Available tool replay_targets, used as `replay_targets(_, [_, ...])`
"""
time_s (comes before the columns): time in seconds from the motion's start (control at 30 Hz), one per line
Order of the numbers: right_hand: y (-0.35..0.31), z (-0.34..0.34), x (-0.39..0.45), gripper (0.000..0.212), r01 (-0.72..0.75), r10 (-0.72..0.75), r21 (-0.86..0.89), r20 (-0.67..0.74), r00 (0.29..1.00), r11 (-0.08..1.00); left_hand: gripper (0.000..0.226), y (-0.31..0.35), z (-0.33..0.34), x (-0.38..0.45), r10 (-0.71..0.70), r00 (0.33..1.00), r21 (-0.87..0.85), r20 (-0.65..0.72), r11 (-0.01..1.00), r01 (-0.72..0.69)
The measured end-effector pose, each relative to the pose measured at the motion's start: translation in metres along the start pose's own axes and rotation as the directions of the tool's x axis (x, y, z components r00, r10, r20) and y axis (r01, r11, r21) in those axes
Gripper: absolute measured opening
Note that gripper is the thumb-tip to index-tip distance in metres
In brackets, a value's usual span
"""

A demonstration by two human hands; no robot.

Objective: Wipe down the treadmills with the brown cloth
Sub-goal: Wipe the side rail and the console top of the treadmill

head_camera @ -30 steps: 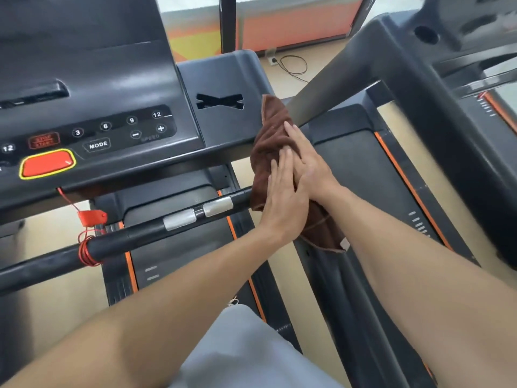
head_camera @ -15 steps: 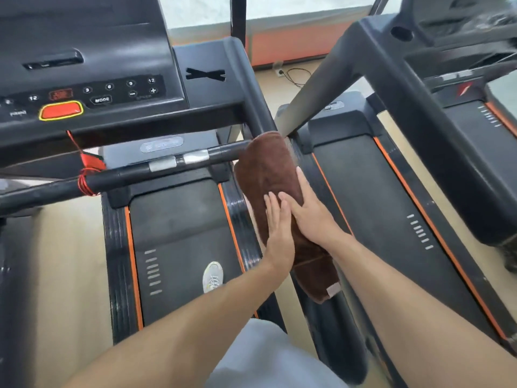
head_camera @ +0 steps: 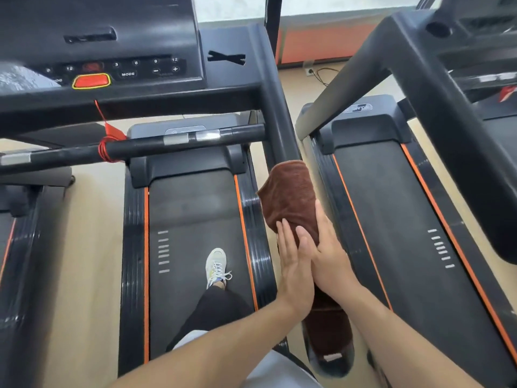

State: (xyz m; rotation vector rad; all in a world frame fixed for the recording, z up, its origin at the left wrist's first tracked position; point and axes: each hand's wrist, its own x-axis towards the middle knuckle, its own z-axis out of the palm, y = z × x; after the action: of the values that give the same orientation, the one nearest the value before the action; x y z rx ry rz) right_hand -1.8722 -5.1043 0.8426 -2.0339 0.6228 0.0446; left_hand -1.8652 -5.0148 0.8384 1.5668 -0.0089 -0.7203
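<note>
The cloth [head_camera: 291, 197] had slid down the rail [head_camera: 275, 113], far below the panel [head_camera: 126, 71] now; both hands, left [head_camera: 296, 264] and right [head_camera: 328, 253], pressed it flat, fingers straight; this rail was nearly wiped.

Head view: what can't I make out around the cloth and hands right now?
- Handrail under the brown cloth: hidden by cloth and both hands.
- Right hand fingertips: partly behind the left hand.
- Console left end: blurred, labels unreadable.
- Neighbouring treadmill console: cut off by the right edge.
</note>
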Motion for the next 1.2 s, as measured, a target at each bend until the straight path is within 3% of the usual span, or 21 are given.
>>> replay_targets(0.1, [-0.008, 0.0, 0.024, 0.072, 0.034, -0.033, 0.02, -0.025, 0.999, 0.999, 0.077, 0.018, -0.004, 0.025, 0.0, 1.0, 0.061, -0.022, 0.998, 0.001])
replay_targets(0.2, [-0.018, 0.002, 0.058, 0.069, 0.091, -0.092, -0.024, -0.056, 0.994, 0.996, 0.083, 0.029, -0.011, 0.057, 0.058, 0.997, 0.124, -0.046, 0.991, -0.052])
replay_targets(0.33, [-0.034, 0.004, 0.114, 0.055, 0.077, -0.084, -0.066, -0.105, 0.991, 0.995, 0.064, 0.05, -0.026, 0.104, 0.198, 0.98, 0.33, 0.02, 0.924, -0.193])
replay_targets(0.47, [-0.064, 0.002, 0.171, 0.053, 0.108, -0.119, -0.078, -0.147, 0.982, 0.991, 0.086, 0.091, -0.053, 0.163, 0.315, 0.94, 0.522, 0.135, 0.783, -0.337])
replay_targets(0.53, [-0.08, 0.004, 0.203, 0.053, 0.187, -0.214, -0.165, -0.165, 0.963, 0.968, 0.075, 0.12, -0.067, 0.186, 0.325, 0.927, 0.543, 0.188, 0.752, -0.374])
replay_targets(0.6, [-0.096, 0.009, 0.243, 0.047, 0.228, -0.285, -0.278, -0.186, 0.94, 0.933, 0.062, 0.155, -0.089, 0.209, 0.354, 0.926, 0.519, 0.133, 0.771, -0.369])
replay_targets(0.7, [-0.125, 0.022, 0.295, 0.057, 0.139, -0.229, -0.37, -0.212, 0.95, 0.918, 0.053, 0.196, -0.139, 0.263, 0.461, 0.887, 0.585, 0.002, 0.719, -0.375])
replay_targets(0.77, [-0.148, 0.031, 0.326, 0.06, 0.123, -0.268, -0.529, -0.206, 0.941, 0.84, 0.051, 0.218, -0.171, 0.307, 0.489, 0.872, 0.682, 0.02, 0.631, -0.37])
replay_targets(0.83, [-0.168, 0.035, 0.357, 0.063, 0.155, -0.331, -0.676, -0.139, 0.933, 0.72, 0.053, 0.238, -0.191, 0.347, 0.491, 0.869, 0.752, 0.06, 0.55, -0.363])
replay_targets(0.9, [-0.183, 0.033, 0.386, 0.063, 0.17, -0.293, -0.722, -0.047, 0.955, 0.671, 0.054, 0.256, -0.196, 0.376, 0.445, 0.889, 0.781, 0.108, 0.515, -0.352])
replay_targets(1.0, [-0.198, 0.029, 0.417, 0.063, 0.157, -0.255, -0.736, -0.021, 0.967, 0.658, 0.055, 0.276, -0.2, 0.412, 0.356, 0.92, 0.813, 0.16, 0.481, -0.328])
replay_targets(1.1, [-0.206, 0.029, 0.443, 0.061, 0.102, -0.215, -0.728, -0.064, 0.975, 0.678, 0.06, 0.301, -0.205, 0.441, 0.246, 0.96, 0.883, 0.137, 0.408, -0.23])
replay_targets(1.2, [-0.218, 0.034, 0.463, 0.061, 0.012, -0.146, -0.687, -0.136, 0.98, 0.727, 0.05, 0.326, -0.203, 0.456, 0.162, 0.976, 0.919, 0.147, 0.343, -0.195])
